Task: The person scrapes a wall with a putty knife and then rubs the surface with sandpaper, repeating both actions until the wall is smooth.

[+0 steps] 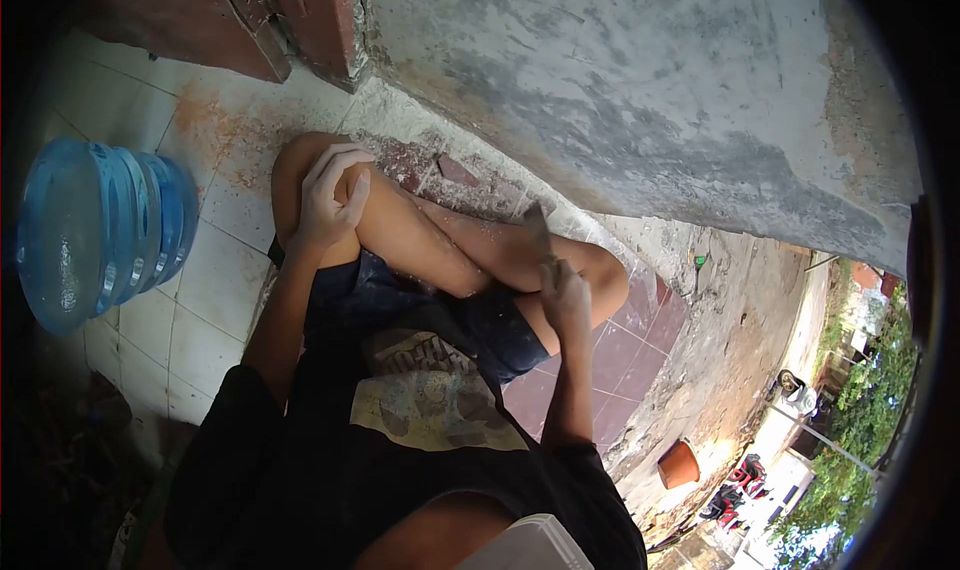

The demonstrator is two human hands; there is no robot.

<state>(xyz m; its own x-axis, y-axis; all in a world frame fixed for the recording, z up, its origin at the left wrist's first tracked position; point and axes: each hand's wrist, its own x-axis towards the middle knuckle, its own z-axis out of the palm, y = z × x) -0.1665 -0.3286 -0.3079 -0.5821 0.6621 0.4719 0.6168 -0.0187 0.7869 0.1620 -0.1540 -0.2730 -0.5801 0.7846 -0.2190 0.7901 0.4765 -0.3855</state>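
Knees: both bent up, crossed legs on the tiled floor (pixel 215 300), just before the torso
Left hand (pixel 328 202): open, fingers spread, cupping the left knee (pixel 300 165)
Right hand (pixel 562 292): loosely curled against the right knee (pixel 600 275), grips nothing visible
Water jug (pixel 100 230): lying far left, apart
Wall (pixel 640 100): just beyond the knees

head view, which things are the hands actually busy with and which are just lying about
In hand:
left hand rests open on the raised knee
right hand on the other knee, seemingly empty

Lying about:
blue water jug on its side
terracotta pot
white container
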